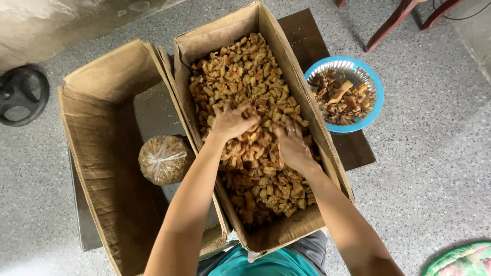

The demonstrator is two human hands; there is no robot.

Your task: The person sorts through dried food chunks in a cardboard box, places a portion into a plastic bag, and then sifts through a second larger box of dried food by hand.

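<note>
Both bare hands, left [231, 121] and right [291, 145], fingers curled and sunk palm-down in golden-brown fried snack pieces [250, 82] filling the tall brown cardboard box [302, 92] at centre, blue round plastic bowl [376, 82] of darker pieces within reach at two o'clock, tied clear bag [164, 159] of snacks in the neighbouring open carton [97, 153] at nine o'clock.

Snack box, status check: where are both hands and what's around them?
Left hand and right hand both buried in fried snack pieces. Cardboard box full. Bagged snacks in left box; blue bowl right.
</note>
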